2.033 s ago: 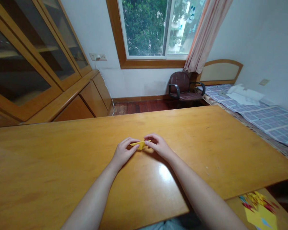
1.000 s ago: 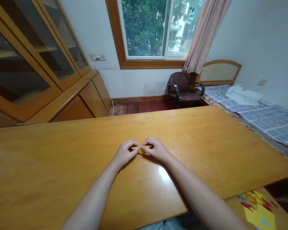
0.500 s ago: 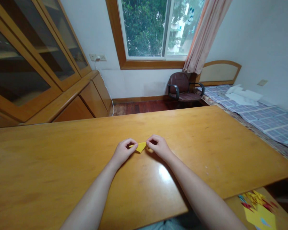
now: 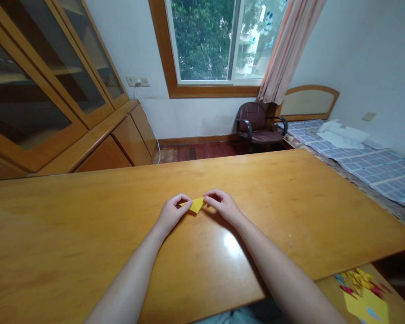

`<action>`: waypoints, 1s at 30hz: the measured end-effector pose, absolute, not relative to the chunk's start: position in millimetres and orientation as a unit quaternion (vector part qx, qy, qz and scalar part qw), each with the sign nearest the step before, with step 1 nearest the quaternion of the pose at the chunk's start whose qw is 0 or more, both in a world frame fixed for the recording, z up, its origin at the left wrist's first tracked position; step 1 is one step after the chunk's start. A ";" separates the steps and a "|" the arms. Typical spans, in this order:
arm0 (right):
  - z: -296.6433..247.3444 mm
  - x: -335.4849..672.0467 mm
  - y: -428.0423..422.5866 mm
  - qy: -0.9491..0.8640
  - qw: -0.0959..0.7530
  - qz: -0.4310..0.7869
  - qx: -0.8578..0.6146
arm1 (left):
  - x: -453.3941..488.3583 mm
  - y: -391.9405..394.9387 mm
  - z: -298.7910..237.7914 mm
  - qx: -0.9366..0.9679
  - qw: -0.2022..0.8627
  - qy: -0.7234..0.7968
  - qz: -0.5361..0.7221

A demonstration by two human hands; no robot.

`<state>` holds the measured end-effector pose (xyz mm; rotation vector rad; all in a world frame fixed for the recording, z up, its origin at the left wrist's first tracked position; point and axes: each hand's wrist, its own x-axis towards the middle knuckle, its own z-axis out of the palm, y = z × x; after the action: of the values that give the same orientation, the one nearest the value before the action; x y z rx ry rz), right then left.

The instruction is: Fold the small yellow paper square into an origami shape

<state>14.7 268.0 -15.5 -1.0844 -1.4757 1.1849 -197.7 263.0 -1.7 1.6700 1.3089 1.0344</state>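
A small folded piece of yellow paper [image 4: 196,205], triangular in outline, is held just above the wooden table [image 4: 87,234] near its middle. My left hand [image 4: 171,214] pinches the paper's left corner with curled fingers. My right hand [image 4: 222,206] pinches its right corner in the same way. Both forearms reach in from the bottom of the view.
A lower surface at the bottom right holds coloured paper pieces [image 4: 361,288]. Beyond the table stand a dark office chair [image 4: 256,122], a bed with a checked cover [image 4: 367,162], glass-fronted wooden cabinets [image 4: 47,99] on the left and a window [image 4: 219,40].
The paper went from a narrow flattened strip pressed between close fingertips to a wider triangle, and both hands rose slightly and moved a little apart.
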 end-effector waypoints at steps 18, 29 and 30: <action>-8.3 15.6 262.1 -0.665 0.422 0.431 -0.441 | -195.3 260.2 -1.6 0.722 0.347 0.486 0.351; -14.8 19.3 266.7 -0.528 0.502 0.509 -0.457 | -204.3 267.4 -5.2 0.569 0.450 0.512 0.460; -14.6 19.6 266.9 -0.518 0.508 0.514 -0.456 | -205.7 268.7 -7.6 0.554 0.453 0.513 0.475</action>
<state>19.6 266.9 -14.6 -1.0997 -1.2492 1.2391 -205.7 268.7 -7.6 1.3665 1.2654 1.1718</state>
